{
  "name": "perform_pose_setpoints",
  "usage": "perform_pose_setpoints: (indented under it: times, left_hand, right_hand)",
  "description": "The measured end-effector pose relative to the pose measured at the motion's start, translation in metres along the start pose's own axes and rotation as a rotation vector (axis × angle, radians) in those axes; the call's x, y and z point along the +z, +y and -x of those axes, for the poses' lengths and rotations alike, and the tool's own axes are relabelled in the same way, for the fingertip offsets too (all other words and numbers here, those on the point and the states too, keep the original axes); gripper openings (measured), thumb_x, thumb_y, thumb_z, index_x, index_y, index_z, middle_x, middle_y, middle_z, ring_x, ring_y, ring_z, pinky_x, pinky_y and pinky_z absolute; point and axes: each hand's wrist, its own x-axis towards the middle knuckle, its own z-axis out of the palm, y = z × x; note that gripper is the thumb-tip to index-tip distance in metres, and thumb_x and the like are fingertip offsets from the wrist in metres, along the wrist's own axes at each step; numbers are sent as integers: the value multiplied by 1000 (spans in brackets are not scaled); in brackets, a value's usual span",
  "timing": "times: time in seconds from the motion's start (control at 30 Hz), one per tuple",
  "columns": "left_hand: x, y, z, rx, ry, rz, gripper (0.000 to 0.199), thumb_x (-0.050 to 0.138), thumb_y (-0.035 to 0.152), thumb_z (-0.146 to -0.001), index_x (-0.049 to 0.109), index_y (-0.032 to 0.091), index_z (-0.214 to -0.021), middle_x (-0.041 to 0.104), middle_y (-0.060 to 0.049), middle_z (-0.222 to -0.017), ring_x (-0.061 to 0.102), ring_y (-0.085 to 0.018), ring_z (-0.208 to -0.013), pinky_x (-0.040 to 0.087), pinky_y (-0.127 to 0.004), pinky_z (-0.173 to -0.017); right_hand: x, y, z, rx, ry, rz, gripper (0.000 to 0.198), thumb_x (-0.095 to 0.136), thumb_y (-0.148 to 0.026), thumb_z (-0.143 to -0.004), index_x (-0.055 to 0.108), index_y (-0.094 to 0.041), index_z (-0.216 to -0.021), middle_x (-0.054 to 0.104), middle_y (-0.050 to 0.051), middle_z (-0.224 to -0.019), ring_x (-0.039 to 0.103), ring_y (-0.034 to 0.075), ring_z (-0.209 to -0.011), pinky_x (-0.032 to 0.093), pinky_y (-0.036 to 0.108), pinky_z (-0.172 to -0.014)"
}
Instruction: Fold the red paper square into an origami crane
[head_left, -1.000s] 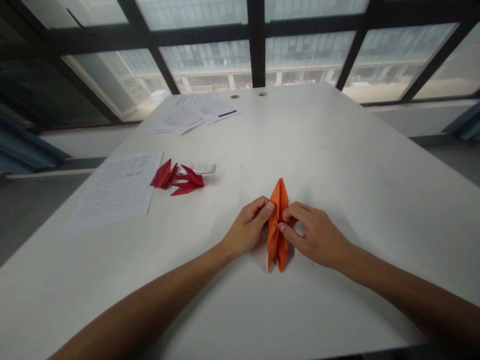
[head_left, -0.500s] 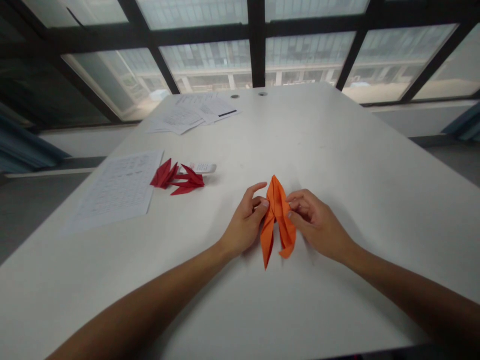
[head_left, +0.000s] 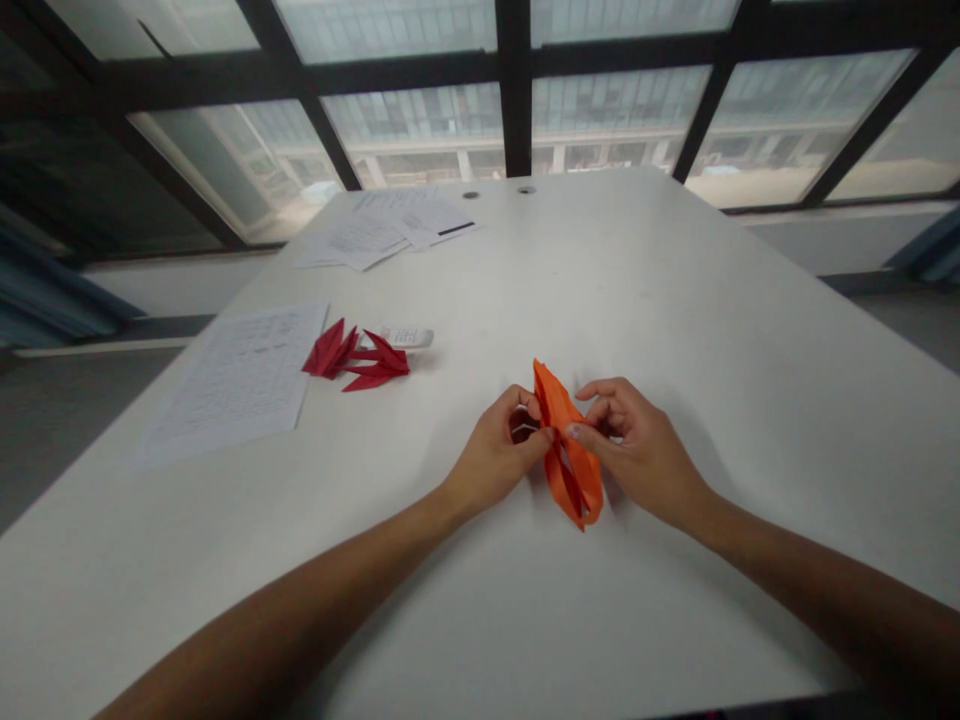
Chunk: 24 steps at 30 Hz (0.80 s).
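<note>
An orange folded paper piece [head_left: 574, 455] is held between my two hands just above the white table. Its upper end is pointed, and a gap between its lower flaps shows a darker red inside. My left hand [head_left: 501, 440] pinches its left side, thumb on the front. From the right, my right hand [head_left: 634, 440] grips the edge with thumb and fingers. Fingertips behind the paper are partly hidden. Farther left, two red folded paper pieces [head_left: 330, 350] lie close together on the table.
A white remote control [head_left: 405, 337] lies just behind the red pieces. Printed sheets [head_left: 232, 385] rest at the table's left edge, and more papers [head_left: 375, 230] lie at the far left. Dark-framed windows [head_left: 514, 90] stand beyond the white table [head_left: 675, 280].
The orange paper has turned, its lower end swinging right and its flaps drawing together. My left thumb has moved right to the paper's middle. The red pieces stay put.
</note>
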Motion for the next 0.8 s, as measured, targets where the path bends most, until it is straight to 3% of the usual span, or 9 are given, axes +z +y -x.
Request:
perform_pose_setpoints:
  times: [0.27,0.53,0.67,0.8]
  left_hand:
    - [-9,-3,-2,19,-39,179,26,78,25,-86,64,19,-107,65,-3,-100,60,-14,-88,47,-28,-80]
    - [-7,-10,-4,-18,36,302,37,78,10,-75,65,20,-108,71,-3,-97,64,-15,-86,50,-27,-78]
    - [-6,-10,-5,-57,112,310,35,80,17,-76,66,18,-108,70,-1,-84,66,-16,-82,49,-28,-78]
    - [-5,-8,-5,-47,134,281,37,84,24,-78,62,20,-107,69,-2,-96,64,-15,-85,50,-28,-78]
  right_hand:
    - [-8,7,-11,73,-47,-209,21,63,-41,-97,69,-25,-110,72,2,-94,66,17,-81,53,30,-73]
    - [-7,8,-13,215,-93,-537,24,69,-42,-93,73,-27,-111,76,2,-102,70,17,-89,57,33,-85]
    - [-6,10,-15,222,-90,-506,26,71,-42,-90,76,-26,-110,77,4,-109,70,19,-97,55,36,-91]
    - [-7,9,-16,194,-98,-423,25,71,-36,-89,76,-25,-111,76,3,-104,69,20,-95,54,38,-90]
